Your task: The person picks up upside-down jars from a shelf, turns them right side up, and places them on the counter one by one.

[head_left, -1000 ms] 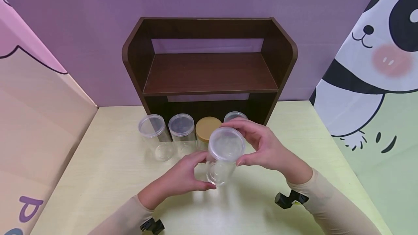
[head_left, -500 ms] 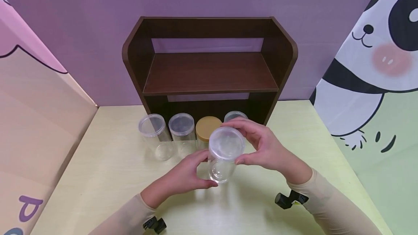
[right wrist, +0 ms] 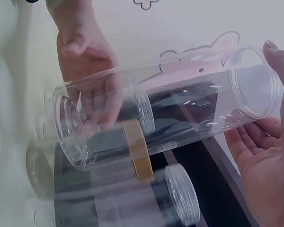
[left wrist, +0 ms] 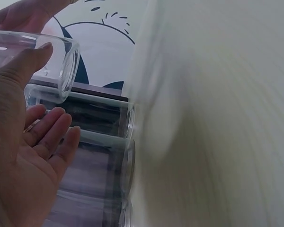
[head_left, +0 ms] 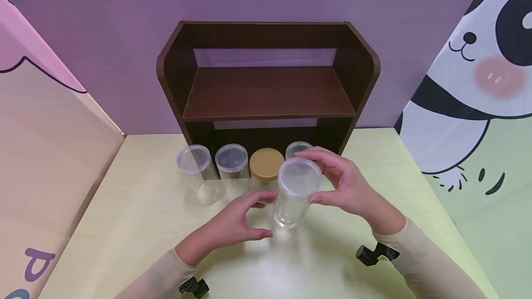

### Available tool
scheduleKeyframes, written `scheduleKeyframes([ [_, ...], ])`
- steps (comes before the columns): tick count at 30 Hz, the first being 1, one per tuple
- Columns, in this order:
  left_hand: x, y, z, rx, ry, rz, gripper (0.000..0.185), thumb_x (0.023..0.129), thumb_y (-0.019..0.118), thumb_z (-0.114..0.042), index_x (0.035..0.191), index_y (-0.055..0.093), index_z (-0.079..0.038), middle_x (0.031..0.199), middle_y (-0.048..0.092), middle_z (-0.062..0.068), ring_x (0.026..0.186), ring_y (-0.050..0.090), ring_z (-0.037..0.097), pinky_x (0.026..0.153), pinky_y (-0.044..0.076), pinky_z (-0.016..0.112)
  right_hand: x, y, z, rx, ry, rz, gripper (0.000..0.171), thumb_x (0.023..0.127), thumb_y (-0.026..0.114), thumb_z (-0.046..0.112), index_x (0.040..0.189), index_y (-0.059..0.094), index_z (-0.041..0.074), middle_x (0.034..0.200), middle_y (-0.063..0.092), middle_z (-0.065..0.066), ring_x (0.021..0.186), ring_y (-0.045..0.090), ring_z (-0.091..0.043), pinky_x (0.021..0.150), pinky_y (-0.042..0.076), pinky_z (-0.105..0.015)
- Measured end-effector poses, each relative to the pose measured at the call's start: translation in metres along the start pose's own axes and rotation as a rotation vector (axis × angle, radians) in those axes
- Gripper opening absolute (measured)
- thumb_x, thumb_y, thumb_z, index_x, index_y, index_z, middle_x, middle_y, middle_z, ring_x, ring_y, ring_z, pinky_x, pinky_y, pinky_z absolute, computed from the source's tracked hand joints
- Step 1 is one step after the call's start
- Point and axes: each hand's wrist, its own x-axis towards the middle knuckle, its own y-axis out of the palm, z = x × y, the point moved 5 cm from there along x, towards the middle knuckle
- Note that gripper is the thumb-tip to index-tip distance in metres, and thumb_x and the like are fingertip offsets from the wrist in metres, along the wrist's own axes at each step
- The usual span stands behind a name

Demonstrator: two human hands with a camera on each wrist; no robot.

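My right hand (head_left: 347, 183) grips a clear, empty jar (head_left: 300, 179) near its translucent lid, thumb on the near side and fingers on the far side. The jar tilts over the table, and its base shows at the left in the right wrist view. To its left, my left hand (head_left: 228, 225) has fingers and thumb spread apart with nothing between them. In the left wrist view the jar's base (left wrist: 68, 71) overlaps the left thumb. Just behind stands a jar with a tan lid (head_left: 266, 164); another clear-lidded jar (head_left: 296, 147) is partly hidden by the right hand.
Two more clear jars, one at the far left (head_left: 194, 160) and one beside it (head_left: 232, 159), stand upright in the row. Behind the row is a dark brown two-level shelf (head_left: 268, 93) on the pale table (head_left: 137, 225). Printed cloth hangs at both sides.
The right hand has moved the jar slightly right and up in the head view. The left hand has drawn a little left, leaving a gap between its thumb and the jar.
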Motion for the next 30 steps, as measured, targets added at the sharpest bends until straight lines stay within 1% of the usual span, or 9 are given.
scheduleKeyframes([
  [4, -0.002, -0.001, 0.003, 0.012, -0.014, 0.004, 0.077, 0.086, 0.097, -0.012, 0.152, 0.058, -0.009, 0.152, 0.063, 0.007, 0.14, 0.06, 0.022, 0.116, 0.054, 0.044, -0.007, -0.01, -0.001, -0.007, 0.028, -0.027, 0.075, 0.091, 0.095, 0.025, 0.146, 0.059, -0.012, 0.142, 0.066, -0.006, 0.129, 0.062, -0.023, 0.111, 0.056, -0.032],
  [7, -0.004, -0.002, 0.004, 0.015, -0.028, 0.01, 0.075, 0.087, 0.096, -0.014, 0.152, 0.059, -0.012, 0.152, 0.063, 0.009, 0.14, 0.061, 0.022, 0.116, 0.054, 0.045, -0.014, -0.02, -0.002, -0.009, 0.048, -0.052, 0.076, 0.091, 0.095, 0.022, 0.146, 0.058, -0.014, 0.143, 0.066, -0.007, 0.129, 0.062, -0.025, 0.112, 0.055, -0.034],
  [12, -0.006, -0.004, 0.006, 0.02, -0.036, 0.011, 0.072, 0.089, 0.095, -0.014, 0.152, 0.059, -0.012, 0.15, 0.064, 0.01, 0.139, 0.061, 0.023, 0.115, 0.055, 0.045, -0.023, -0.035, -0.003, -0.025, 0.073, -0.095, 0.071, 0.084, 0.093, -0.007, 0.145, 0.056, -0.018, 0.143, 0.067, -0.009, 0.129, 0.062, -0.025, 0.115, 0.053, -0.035],
  [14, -0.007, -0.005, 0.007, 0.024, -0.03, 0.01, 0.071, 0.09, 0.095, -0.014, 0.151, 0.059, -0.011, 0.149, 0.065, 0.01, 0.139, 0.061, 0.024, 0.114, 0.055, 0.045, -0.026, -0.042, -0.003, -0.034, 0.079, -0.113, 0.073, 0.081, 0.091, -0.014, 0.144, 0.056, -0.019, 0.143, 0.067, -0.007, 0.13, 0.063, -0.024, 0.116, 0.052, -0.033],
  [16, -0.007, -0.005, 0.008, 0.026, -0.022, 0.007, 0.07, 0.09, 0.094, -0.014, 0.151, 0.059, -0.012, 0.148, 0.065, 0.01, 0.138, 0.062, 0.026, 0.114, 0.056, 0.044, -0.029, -0.048, -0.005, -0.042, 0.084, -0.13, 0.072, 0.082, 0.091, -0.013, 0.145, 0.055, -0.019, 0.143, 0.068, -0.004, 0.13, 0.063, -0.022, 0.117, 0.051, -0.032],
  [19, -0.007, -0.006, 0.009, 0.031, -0.014, 0.004, 0.07, 0.09, 0.094, -0.015, 0.151, 0.06, -0.013, 0.147, 0.066, 0.01, 0.138, 0.062, 0.027, 0.113, 0.056, 0.043, -0.033, -0.056, -0.007, -0.04, 0.065, -0.147, 0.072, 0.087, 0.093, -0.001, 0.145, 0.055, -0.019, 0.143, 0.068, -0.003, 0.13, 0.062, -0.021, 0.118, 0.049, -0.03],
  [21, -0.007, -0.006, 0.009, 0.033, -0.011, 0.002, 0.069, 0.09, 0.094, -0.015, 0.15, 0.06, -0.013, 0.146, 0.066, 0.01, 0.137, 0.062, 0.027, 0.113, 0.056, 0.043, -0.034, -0.059, -0.008, -0.04, 0.051, -0.155, 0.071, 0.089, 0.092, 0.002, 0.146, 0.055, -0.019, 0.143, 0.068, -0.003, 0.13, 0.062, -0.02, 0.119, 0.049, -0.028],
  [25, -0.008, -0.007, 0.01, 0.034, -0.003, -0.002, 0.068, 0.091, 0.094, -0.015, 0.149, 0.061, -0.016, 0.144, 0.066, 0.01, 0.136, 0.063, 0.027, 0.112, 0.057, 0.043, -0.035, -0.065, -0.011, -0.044, 0.033, -0.171, 0.069, 0.086, 0.089, -0.01, 0.147, 0.055, -0.018, 0.141, 0.069, -0.007, 0.128, 0.062, -0.02, 0.118, 0.048, -0.026],
  [30, -0.008, -0.006, 0.011, 0.028, 0.0, -0.001, 0.066, 0.091, 0.093, -0.015, 0.149, 0.061, -0.016, 0.144, 0.066, 0.011, 0.136, 0.063, 0.031, 0.111, 0.057, 0.044, -0.035, -0.07, -0.015, -0.068, 0.049, -0.202, 0.072, 0.08, 0.081, -0.026, 0.147, 0.056, -0.017, 0.14, 0.069, -0.007, 0.127, 0.064, -0.02, 0.115, 0.05, -0.025],
])
